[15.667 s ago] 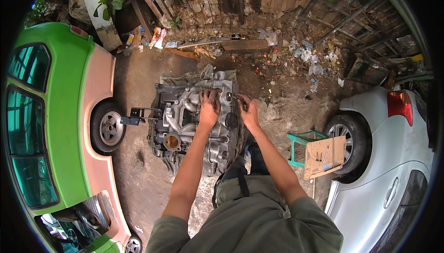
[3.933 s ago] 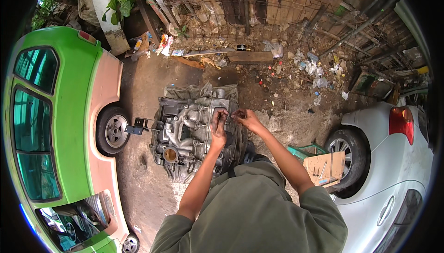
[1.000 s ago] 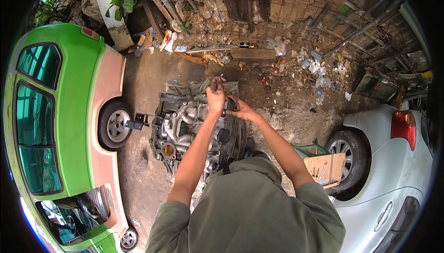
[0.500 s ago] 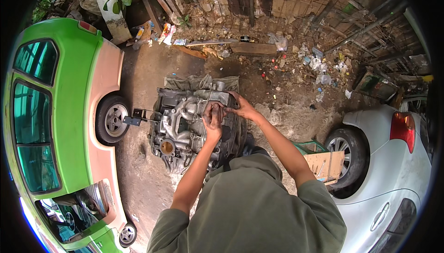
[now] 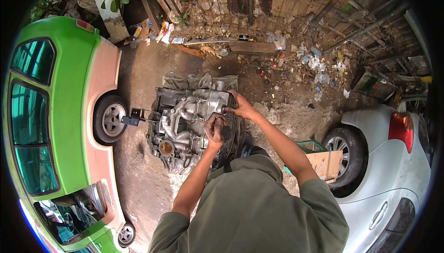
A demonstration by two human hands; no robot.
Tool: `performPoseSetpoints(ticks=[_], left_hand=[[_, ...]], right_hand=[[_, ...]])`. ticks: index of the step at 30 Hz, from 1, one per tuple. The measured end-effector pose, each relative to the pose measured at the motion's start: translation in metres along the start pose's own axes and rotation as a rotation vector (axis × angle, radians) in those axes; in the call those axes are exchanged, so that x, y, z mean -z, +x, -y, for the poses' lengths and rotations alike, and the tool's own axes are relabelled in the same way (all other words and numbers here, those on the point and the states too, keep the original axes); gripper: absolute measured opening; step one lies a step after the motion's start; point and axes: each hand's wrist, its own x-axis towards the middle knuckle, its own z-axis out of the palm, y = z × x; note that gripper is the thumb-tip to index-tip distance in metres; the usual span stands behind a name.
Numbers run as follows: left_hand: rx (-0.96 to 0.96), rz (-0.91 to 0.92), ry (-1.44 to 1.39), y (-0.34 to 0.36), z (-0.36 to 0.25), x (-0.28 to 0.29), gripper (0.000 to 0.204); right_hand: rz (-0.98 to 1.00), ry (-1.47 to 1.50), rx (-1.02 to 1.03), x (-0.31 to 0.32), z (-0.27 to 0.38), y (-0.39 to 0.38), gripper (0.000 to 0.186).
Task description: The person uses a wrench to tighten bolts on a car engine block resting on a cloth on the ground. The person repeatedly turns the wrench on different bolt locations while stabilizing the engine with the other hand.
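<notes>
A greasy car engine [image 5: 182, 114] sits low on the ground before me, its silver intake manifold [image 5: 175, 123] bending across the top. Over the engine's right half, my left hand [image 5: 214, 130] is closed with the fingers curled; whatever lies inside them is hidden. Farther away, my right hand [image 5: 241, 107] grips a dark part at the engine's far right corner, thumb on the near side and index finger on the far side. A gap separates the two hands. A round brass-coloured opening [image 5: 166, 148] shows at the manifold's near left.
A green and pink car [image 5: 74, 86] stands on the left, a silver car [image 5: 388, 151] on the right. A black bracket [image 5: 132, 117] sticks out from the engine's left side. By the silver car's wheel is a wooden board [image 5: 326, 165]. Litter and a wooden plank [image 5: 252, 47] lie beyond.
My left hand has drawn back toward me, away from my right hand, which it was touching or nearly touching before. My right hand stays at the engine's corner.
</notes>
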Motion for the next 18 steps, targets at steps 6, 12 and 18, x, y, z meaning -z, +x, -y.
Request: performPoseSetpoints(ticks=[6, 12, 18], left_hand=[[-0.21, -0.057, 0.095, 0.002, 0.014, -0.003, 0.041], [-0.004, -0.264, -0.009, -0.001, 0.015, -0.018, 0.044], [0.059, -0.281, -0.018, -0.008, 0.005, -0.024, 0.04]], right_hand=[[0.038, -0.113, -0.125, 0.001, 0.003, 0.002, 0.085], [0.092, -0.182, -0.172, 0.001, 0.001, 0.004, 0.093], [0.107, -0.195, -0.245, -0.007, 0.003, -0.005, 0.096]])
